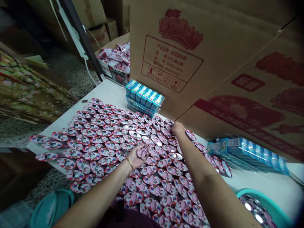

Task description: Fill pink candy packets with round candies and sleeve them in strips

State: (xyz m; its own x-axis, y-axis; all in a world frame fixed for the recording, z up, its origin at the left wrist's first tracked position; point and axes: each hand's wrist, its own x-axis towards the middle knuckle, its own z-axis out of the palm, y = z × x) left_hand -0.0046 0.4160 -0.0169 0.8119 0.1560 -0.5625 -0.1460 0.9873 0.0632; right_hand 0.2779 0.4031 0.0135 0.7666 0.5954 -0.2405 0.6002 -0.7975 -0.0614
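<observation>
The left hand (139, 155) is cupped palm-up over the cards (99, 139), fingers curled round a few small pink pieces (143, 152), likely to keep them from spilling. The right hand (178, 128) rests at the cards' far edge, fingers bent under, so I cannot tell its grip. Dozens of overlapping cards, beyond counting, cover the table (273, 186), with two stacks of blue boxes (143, 96) beside them.

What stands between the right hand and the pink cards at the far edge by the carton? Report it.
Nothing visible. The right hand rests on the pink cards at the foot of the carton; the left hand, holding small pink pieces, is off to the side, out of its path.
</observation>
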